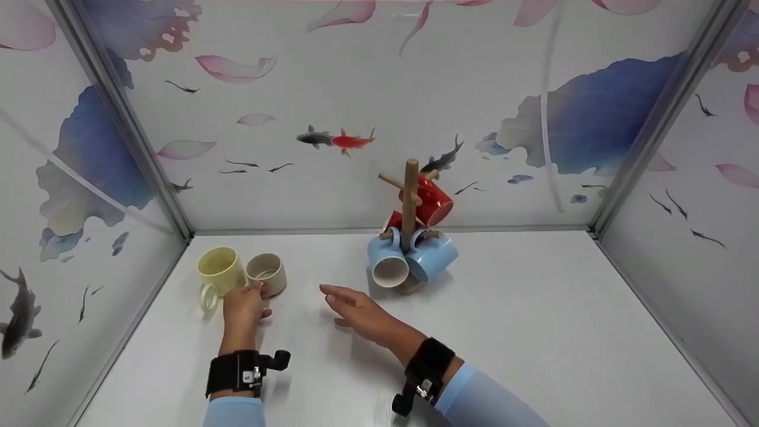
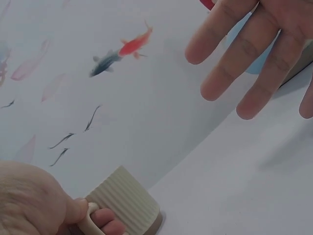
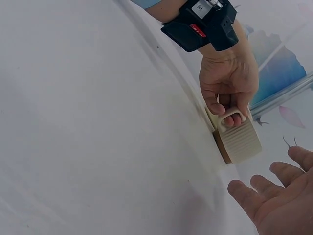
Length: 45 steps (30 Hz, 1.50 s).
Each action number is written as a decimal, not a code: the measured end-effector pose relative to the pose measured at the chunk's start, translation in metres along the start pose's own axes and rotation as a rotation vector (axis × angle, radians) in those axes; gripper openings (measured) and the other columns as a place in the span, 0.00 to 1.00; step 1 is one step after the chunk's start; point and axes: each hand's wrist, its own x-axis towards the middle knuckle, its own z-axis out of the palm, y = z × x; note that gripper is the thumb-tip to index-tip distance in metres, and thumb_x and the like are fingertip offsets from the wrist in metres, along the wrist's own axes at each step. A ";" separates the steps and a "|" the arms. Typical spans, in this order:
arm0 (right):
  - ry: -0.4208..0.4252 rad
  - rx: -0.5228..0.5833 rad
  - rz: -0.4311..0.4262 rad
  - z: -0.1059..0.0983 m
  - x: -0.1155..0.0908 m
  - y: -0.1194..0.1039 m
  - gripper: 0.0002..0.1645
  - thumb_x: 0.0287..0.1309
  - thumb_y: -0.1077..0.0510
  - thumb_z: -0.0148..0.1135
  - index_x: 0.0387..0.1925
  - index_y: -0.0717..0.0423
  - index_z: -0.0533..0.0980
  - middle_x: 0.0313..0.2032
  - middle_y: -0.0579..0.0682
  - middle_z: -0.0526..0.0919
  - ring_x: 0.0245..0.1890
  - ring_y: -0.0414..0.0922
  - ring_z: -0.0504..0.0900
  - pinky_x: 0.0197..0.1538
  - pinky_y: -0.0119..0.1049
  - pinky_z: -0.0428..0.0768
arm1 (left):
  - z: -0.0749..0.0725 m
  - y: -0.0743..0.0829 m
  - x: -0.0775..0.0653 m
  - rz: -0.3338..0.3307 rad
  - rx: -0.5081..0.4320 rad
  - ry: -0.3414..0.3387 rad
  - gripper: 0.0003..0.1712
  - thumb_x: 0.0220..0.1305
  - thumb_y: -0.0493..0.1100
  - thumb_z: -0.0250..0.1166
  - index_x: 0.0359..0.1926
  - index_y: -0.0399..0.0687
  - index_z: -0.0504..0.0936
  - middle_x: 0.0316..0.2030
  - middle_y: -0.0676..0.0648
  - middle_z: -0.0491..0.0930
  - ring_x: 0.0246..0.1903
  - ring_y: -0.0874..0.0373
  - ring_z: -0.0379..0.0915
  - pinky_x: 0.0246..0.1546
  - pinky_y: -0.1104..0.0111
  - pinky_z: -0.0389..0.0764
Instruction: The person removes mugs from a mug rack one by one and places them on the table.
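Observation:
A small beige ribbed mug (image 1: 268,274) stands upright at the left of the table. My left hand (image 1: 242,308) grips its handle, with fingers through the loop, as the right wrist view shows at the mug's handle (image 3: 231,116). Just left of it is a yellow mug (image 1: 220,270), its handle pointing toward me. My right hand (image 1: 364,317) hovers above the table between the beige mug and the mug tree, fingers extended and holding nothing. In the left wrist view the fingers of that right hand (image 2: 264,54) are spread apart.
A wooden mug tree (image 1: 410,178) stands near the back wall. Two light blue mugs (image 1: 436,258) hang low on it, and red mugs (image 1: 436,201) hang higher and behind. Printed panels (image 1: 462,89) enclose the white table (image 1: 563,314) at the back and sides.

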 end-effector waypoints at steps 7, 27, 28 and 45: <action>-0.011 0.036 -0.038 -0.003 -0.003 0.001 0.36 0.91 0.41 0.53 0.88 0.50 0.67 0.88 0.54 0.65 0.90 0.59 0.63 0.84 0.62 0.73 | -0.005 -0.002 0.003 -0.014 -0.048 -0.020 0.27 0.91 0.43 0.54 0.69 0.20 0.79 0.57 0.30 0.89 0.30 0.55 0.88 0.30 0.71 0.89; -0.020 0.017 -0.104 -0.029 -0.025 -0.009 0.35 0.92 0.43 0.53 0.88 0.49 0.65 0.89 0.54 0.64 0.90 0.57 0.62 0.84 0.61 0.73 | -0.016 0.010 -0.009 0.172 0.242 0.170 0.23 0.79 0.52 0.64 0.50 0.35 0.91 0.50 0.33 0.91 0.50 0.40 0.83 0.53 0.52 0.82; -0.021 0.017 -0.118 -0.032 -0.028 -0.012 0.35 0.92 0.44 0.53 0.89 0.49 0.65 0.89 0.55 0.63 0.90 0.58 0.62 0.84 0.62 0.73 | -0.016 0.012 -0.010 0.177 0.238 0.173 0.24 0.79 0.52 0.63 0.53 0.34 0.90 0.55 0.31 0.90 0.54 0.38 0.83 0.58 0.49 0.82; 0.059 0.010 -0.262 -0.088 -0.068 -0.043 0.36 0.92 0.45 0.52 0.88 0.55 0.65 0.88 0.59 0.64 0.89 0.62 0.64 0.81 0.61 0.77 | -0.001 0.033 -0.023 0.263 0.190 0.264 0.20 0.80 0.49 0.64 0.54 0.37 0.90 0.52 0.34 0.90 0.54 0.40 0.85 0.57 0.51 0.79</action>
